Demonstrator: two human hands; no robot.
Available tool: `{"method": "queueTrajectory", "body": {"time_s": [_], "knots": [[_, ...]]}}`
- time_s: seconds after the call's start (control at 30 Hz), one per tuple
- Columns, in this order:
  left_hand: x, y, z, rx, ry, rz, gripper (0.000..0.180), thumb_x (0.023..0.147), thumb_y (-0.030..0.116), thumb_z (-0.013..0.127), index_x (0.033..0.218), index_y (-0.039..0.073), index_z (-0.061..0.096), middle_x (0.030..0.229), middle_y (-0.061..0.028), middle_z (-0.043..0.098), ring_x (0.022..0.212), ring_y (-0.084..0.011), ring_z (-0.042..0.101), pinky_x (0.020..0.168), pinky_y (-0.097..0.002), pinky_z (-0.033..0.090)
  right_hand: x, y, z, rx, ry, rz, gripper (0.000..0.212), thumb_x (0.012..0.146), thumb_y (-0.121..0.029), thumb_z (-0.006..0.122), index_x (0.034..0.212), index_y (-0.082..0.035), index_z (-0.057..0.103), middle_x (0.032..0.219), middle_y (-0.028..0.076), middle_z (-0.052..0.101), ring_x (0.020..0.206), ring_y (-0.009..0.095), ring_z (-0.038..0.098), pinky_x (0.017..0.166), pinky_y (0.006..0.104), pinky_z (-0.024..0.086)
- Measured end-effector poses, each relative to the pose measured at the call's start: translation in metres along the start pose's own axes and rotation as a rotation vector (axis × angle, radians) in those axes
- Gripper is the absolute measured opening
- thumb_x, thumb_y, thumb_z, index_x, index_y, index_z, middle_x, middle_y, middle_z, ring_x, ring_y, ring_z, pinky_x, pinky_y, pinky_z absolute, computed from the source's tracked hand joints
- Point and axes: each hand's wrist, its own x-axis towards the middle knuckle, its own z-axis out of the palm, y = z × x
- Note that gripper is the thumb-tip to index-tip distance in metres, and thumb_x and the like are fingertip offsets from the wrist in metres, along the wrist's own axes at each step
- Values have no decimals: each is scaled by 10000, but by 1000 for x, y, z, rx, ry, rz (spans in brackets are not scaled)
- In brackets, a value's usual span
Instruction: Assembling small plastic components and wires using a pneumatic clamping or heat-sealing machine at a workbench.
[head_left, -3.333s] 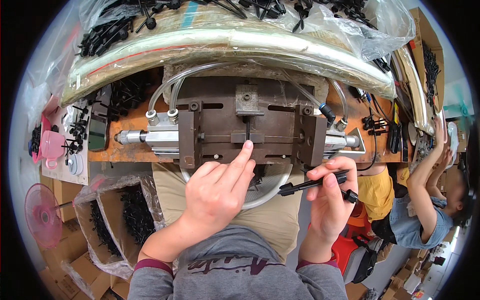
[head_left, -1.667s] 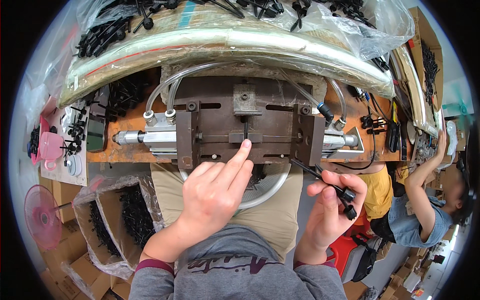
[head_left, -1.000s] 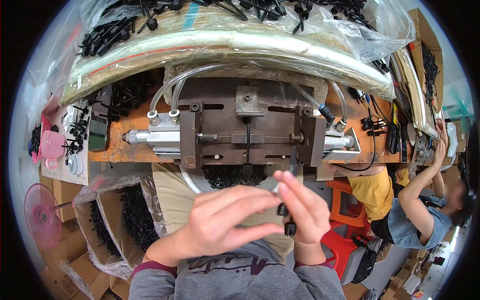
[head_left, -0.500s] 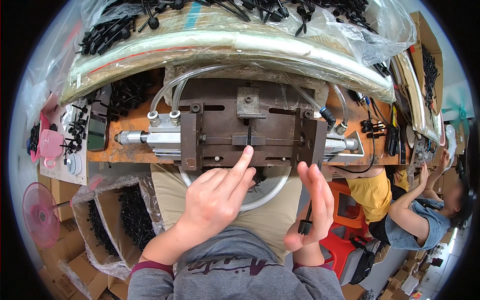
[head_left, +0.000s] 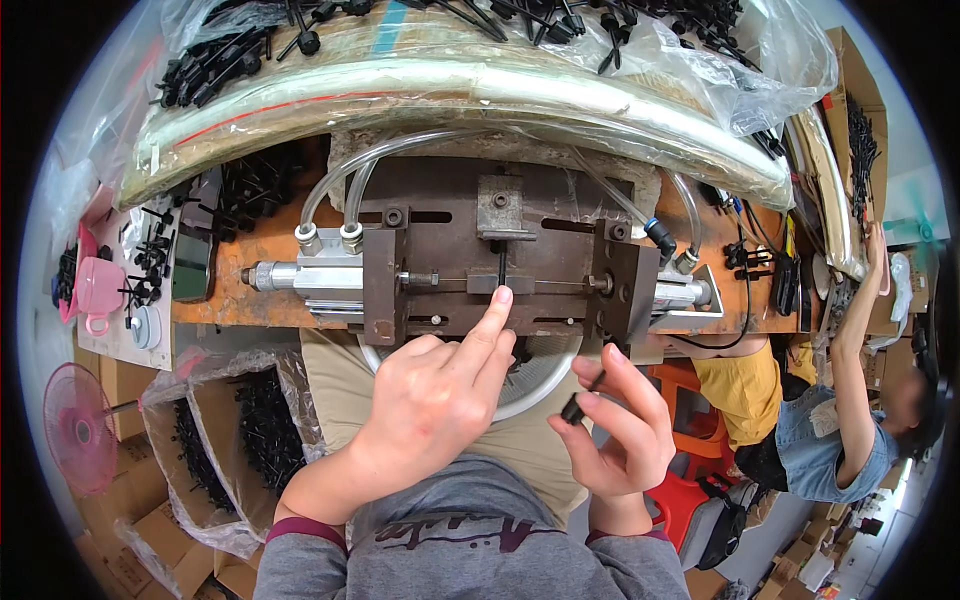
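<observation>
My left hand (head_left: 440, 400) reaches over the metal fixture (head_left: 440, 250) with its index finger stretched out. That fingertip touches the near end of a thin black rod (head_left: 502, 262), which stands in the small dark block (head_left: 484, 284) at the fixture's middle. The other fingers are loosely bent, and the thumb is hidden. To the right, my right hand (head_left: 630, 430) pinches a black plastic rod with a knobbed end (head_left: 573, 409). The knob shows below the fingertips; the fingers cover part of its stem.
Air cylinders (head_left: 330, 275) with clear hoses flank the fixture. Under it, a white basket (head_left: 545, 395) sits at my lap. Bags of black parts (head_left: 270, 430) stand lower left. A wrapped padded edge (head_left: 470, 85) crosses the far side. A co-worker (head_left: 840, 420) sits at right, one arm raised.
The plungers on both sides of the fixture have come inward. My right hand has turned and now pinches its rod with bent fingers. My left fingertip stays at the block. The co-worker's arm has risen.
</observation>
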Motion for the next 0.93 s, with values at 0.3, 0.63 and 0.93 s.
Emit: {"method": "queueTrajectory", "body": {"time_s": [0.3, 0.63, 0.93], "knots": [[-23, -1, -28, -317, -209, 17, 209, 745, 135, 722, 912, 17, 681, 1129, -141, 666, 588, -138, 624, 559, -265, 490, 24, 3, 16, -234, -230, -75, 288, 661, 14, 769, 930, 10, 666, 1168, 206, 639, 811, 244, 688, 704, 289, 549], [-115, -10, 51, -417, -596, -170, 295, 770, 264, 707, 960, 40, 680, 1106, -108, 670, 807, -266, 684, 683, -349, 551, 36, -2, 37, -549, -403, -149, 212, 725, -75, 718, 911, -17, 637, 1207, 144, 639, 499, 115, 534, 499, 232, 433], [-140, -1, 82, -375, -554, -220, 406, 784, 303, 712, 1115, 78, 640, 1092, -107, 652, 928, -289, 637, 807, -375, 514, 24, 4, 36, -350, -269, -100, 346, 775, -118, 702, 1116, -80, 655, 1232, 121, 626, 725, 190, 678, 618, 245, 521]]}}
